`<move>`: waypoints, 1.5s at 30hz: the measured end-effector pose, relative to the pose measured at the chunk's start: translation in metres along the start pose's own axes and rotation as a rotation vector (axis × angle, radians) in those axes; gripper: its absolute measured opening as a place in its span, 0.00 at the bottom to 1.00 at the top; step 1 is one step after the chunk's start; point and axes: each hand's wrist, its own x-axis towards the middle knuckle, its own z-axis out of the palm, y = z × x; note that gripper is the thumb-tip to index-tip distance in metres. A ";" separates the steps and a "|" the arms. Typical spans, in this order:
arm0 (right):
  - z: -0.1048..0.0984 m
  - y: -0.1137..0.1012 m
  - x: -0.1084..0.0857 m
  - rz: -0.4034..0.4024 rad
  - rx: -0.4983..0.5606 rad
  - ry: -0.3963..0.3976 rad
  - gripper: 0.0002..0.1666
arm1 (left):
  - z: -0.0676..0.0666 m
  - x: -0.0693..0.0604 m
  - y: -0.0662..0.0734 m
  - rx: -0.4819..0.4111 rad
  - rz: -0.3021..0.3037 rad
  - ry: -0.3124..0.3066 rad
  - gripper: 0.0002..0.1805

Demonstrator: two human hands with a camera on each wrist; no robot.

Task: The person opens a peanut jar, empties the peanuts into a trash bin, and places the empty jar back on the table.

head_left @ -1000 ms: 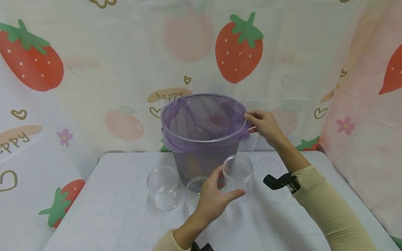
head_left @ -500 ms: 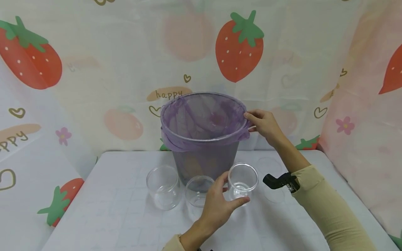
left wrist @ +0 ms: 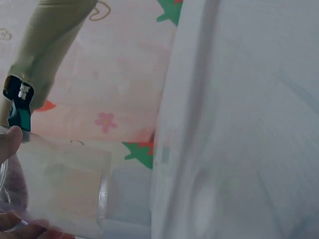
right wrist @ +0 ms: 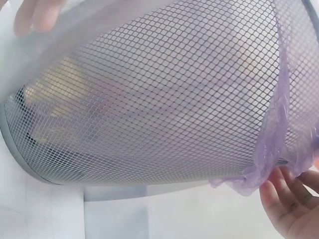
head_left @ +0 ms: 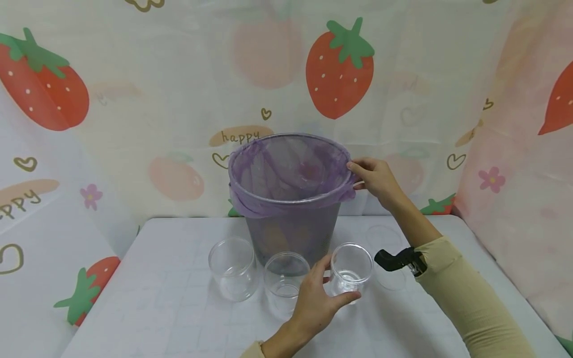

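Note:
My left hand (head_left: pixel 315 301) holds a clear jar (head_left: pixel 352 263) in front of the bin, fingers on its far side and thumb on its near side. In the left wrist view the jar (left wrist: pixel 70 184) looks see-through, with nothing visible inside. Whether its base touches the table I cannot tell. My right hand (head_left: pixel 378 180) grips the right rim of a grey mesh wastebasket (head_left: pixel 293 231), pinching the purple bin bag (head_left: pixel 257 205) folded over it. Seen from the right wrist, the fingers (right wrist: pixel 284 191) curl under the bag's edge (right wrist: pixel 271 139). Yellowish contents show dimly through the mesh (right wrist: pixel 174 89).
Two more clear jars stand before the wastebasket: one at left (head_left: pixel 233 271), another in the middle (head_left: pixel 286 278), partly behind my left hand. Faint clear discs (head_left: pixel 390 278) lie on the white table (head_left: pixel 170 298) at right. A strawberry-print curtain (head_left: pixel 179 99) hangs behind.
My left hand has carried its jar rightward and nearer to me, lower in the head view. More of the middle jar now shows. My right hand has stayed on the wastebasket rim.

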 end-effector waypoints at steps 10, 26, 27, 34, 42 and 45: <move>0.001 -0.001 0.000 -0.004 0.033 -0.009 0.28 | 0.008 -0.001 -0.021 0.059 -0.029 0.038 0.42; 0.002 0.001 0.000 -0.007 0.053 -0.006 0.28 | 0.031 -0.006 -0.048 0.100 -0.221 0.122 0.42; 0.001 0.001 0.000 -0.007 0.054 -0.007 0.28 | 0.032 -0.006 -0.048 0.106 -0.226 0.134 0.42; 0.002 0.001 -0.001 0.001 0.063 -0.008 0.27 | 0.037 -0.005 -0.048 0.126 -0.238 0.161 0.43; 0.002 -0.001 -0.002 -0.002 0.059 -0.010 0.29 | 0.039 -0.003 -0.044 0.129 -0.253 0.143 0.42; 0.001 -0.001 -0.004 -0.008 0.068 -0.002 0.29 | 0.039 -0.003 -0.043 0.133 -0.259 0.143 0.42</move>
